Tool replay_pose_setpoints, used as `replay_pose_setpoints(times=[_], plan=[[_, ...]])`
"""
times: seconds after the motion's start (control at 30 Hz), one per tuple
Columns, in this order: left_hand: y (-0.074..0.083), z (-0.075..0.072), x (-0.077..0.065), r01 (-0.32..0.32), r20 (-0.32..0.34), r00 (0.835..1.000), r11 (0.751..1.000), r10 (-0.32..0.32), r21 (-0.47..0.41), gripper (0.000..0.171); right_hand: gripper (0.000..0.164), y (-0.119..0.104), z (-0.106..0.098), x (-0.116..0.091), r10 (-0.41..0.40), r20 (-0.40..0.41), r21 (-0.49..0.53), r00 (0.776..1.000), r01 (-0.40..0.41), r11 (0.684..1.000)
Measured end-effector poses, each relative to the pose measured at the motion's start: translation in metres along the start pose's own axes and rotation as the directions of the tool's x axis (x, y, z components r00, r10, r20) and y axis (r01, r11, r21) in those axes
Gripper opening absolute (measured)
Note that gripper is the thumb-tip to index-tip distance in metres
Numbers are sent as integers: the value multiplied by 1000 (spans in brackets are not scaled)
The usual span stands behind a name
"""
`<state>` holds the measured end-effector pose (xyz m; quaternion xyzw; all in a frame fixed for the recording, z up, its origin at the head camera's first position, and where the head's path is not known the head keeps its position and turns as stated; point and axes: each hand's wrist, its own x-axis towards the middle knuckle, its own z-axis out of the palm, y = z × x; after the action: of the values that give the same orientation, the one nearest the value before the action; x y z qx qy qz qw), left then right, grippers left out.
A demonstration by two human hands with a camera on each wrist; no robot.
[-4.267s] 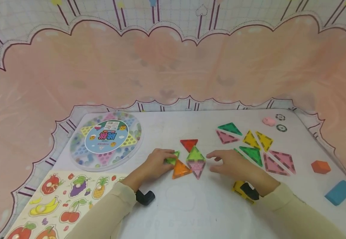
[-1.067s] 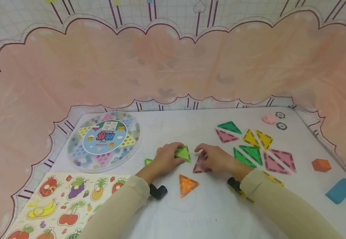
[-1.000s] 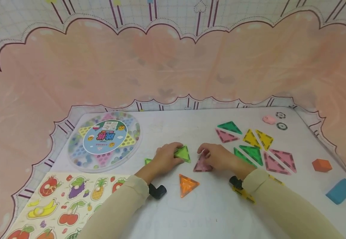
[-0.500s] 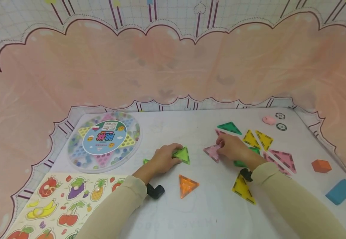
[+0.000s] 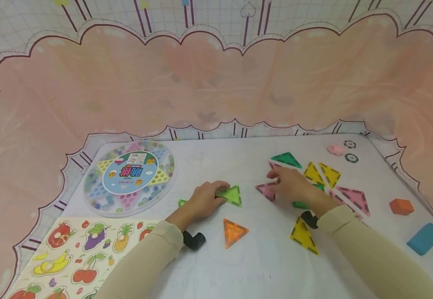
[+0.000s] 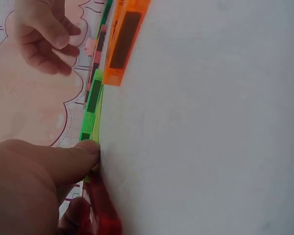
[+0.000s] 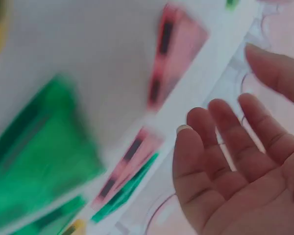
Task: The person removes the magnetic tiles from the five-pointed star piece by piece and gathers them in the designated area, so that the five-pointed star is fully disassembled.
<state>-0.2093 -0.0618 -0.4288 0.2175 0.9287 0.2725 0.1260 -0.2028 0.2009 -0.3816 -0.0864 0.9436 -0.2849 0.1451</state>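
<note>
My left hand (image 5: 205, 201) pinches a light green triangular magnetic tile (image 5: 233, 196) at its left corner; the thumb shows on it in the left wrist view. A red tile (image 6: 105, 208) lies close to that hand, hidden by it in the head view. Beyond the left wrist, a second light green tile (image 5: 182, 202) peeks out. An orange triangular tile (image 5: 234, 233) lies nearer the person. My right hand (image 5: 292, 185) hovers over a pink triangular tile (image 5: 265, 191), fingers loosely bent and holding nothing; the right wrist view shows the palm apart from the tiles.
Right of centre lie green (image 5: 287, 159), yellow (image 5: 329, 174) and pink tiles (image 5: 354, 199), with another yellow tile (image 5: 303, 236) nearer. An orange block (image 5: 401, 207) and blue block (image 5: 424, 238) sit far right. Leftward are a round game box (image 5: 167, 189) and a fruit puzzle board (image 5: 61, 249).
My right hand carried the pink tile rightward from the middle, then let it go. The light green tile has turned slightly in my left hand. Earlier, the tiles were grouped near the centre.
</note>
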Motion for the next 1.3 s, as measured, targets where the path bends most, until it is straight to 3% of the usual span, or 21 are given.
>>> replay_pose_setpoints(times=[0.2,0.4,0.47,0.53,0.63,0.7,0.93,1.1,1.3], plan=[[-1,-1,0,9,-12,1000,999,-10,-31,40,48,-33,34,15,-114,83,-95,990,122,988],[-1,-1,-1,-13,-7,1000,994,13,-106,45,53,-49,53,25,-79,91,-158,993,92,983],[-1,-4,-3,-23,-9,1000,998,22,-67,49,53,-49,54,24,-62,87,-183,994,78,980],[-2,-9,-8,-25,7,1000,999,24,28,51,53,-48,53,23,-58,93,-214,994,77,974],[-5,-15,-17,-21,57,998,986,11,167,52,54,-45,51,19,-59,100,-248,993,83,965],[-8,-17,-21,-24,77,997,977,8,211,51,54,-42,51,16,-55,95,-254,994,78,964],[-17,-17,-21,0,-22,1000,980,5,199,45,53,-35,51,7,-64,76,-245,995,81,966],[-16,-17,-17,57,-43,998,990,-52,131,43,53,-35,53,2,-65,71,-261,995,82,962],[-16,-14,-8,89,-85,993,988,-78,128,42,54,-35,54,-2,-71,71,-249,995,86,965]])
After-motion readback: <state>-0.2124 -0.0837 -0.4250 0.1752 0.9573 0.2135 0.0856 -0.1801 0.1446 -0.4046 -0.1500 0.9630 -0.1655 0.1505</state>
